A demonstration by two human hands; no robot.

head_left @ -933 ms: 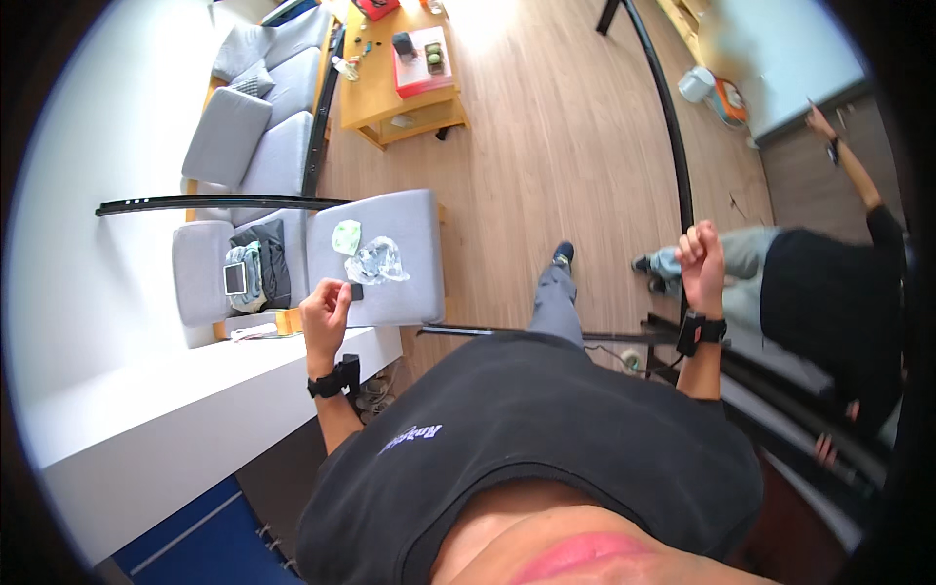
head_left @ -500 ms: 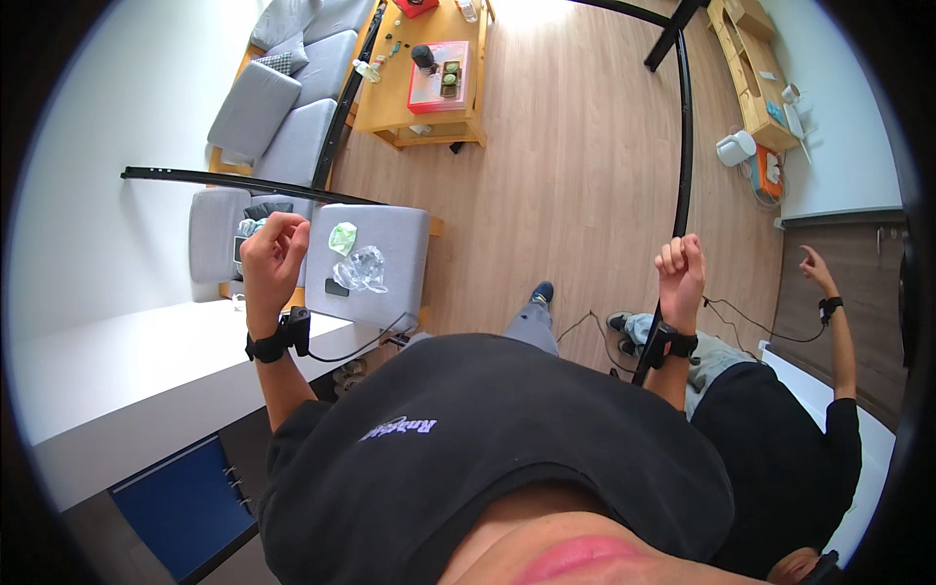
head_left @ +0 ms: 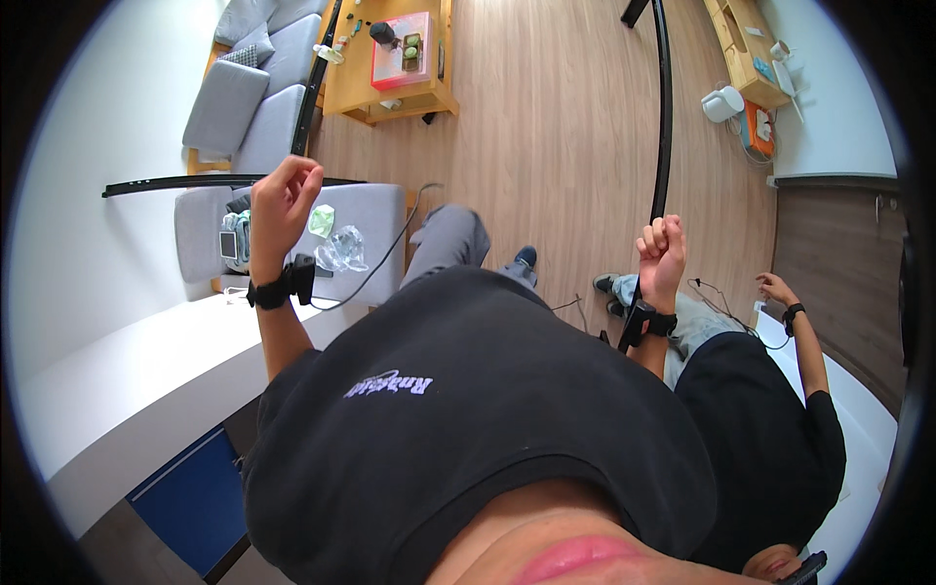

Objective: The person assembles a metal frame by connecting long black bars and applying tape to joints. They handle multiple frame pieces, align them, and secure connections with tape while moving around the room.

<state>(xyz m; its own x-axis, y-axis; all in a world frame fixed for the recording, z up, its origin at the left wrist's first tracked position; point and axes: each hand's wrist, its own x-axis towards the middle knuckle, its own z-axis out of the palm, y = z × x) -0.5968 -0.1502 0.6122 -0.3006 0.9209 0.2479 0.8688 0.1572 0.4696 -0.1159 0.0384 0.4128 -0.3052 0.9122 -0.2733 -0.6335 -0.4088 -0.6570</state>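
My left hand [head_left: 283, 210] is raised at the left with its fingers curled in, and nothing shows in it. Below it in the view is a grey cushioned seat [head_left: 383, 229] with a crumpled clear plastic bag [head_left: 342, 250] and a pale green crumpled packet [head_left: 321, 220] on it. My right hand [head_left: 662, 255] is held up at the right in a loose fist, also with nothing visible inside. It overlaps the line of a long black bar [head_left: 664, 117]; I cannot tell whether they touch. Each wrist wears a black strapped device, and a cable runs from the left one.
At my right another person [head_left: 756, 409] in black stands close, one hand [head_left: 777, 289] out. A white counter [head_left: 127, 390] runs along the left. Ahead stands a wooden table [head_left: 351, 93] with a red-edged box [head_left: 400, 73]. Another black bar [head_left: 175, 182] crosses by the sofa [head_left: 283, 127].
My view has shifted forward, and my grey-trousered leg has come forward into view. Both my hands stay raised and curled. The other person's hand has lowered and moved left.
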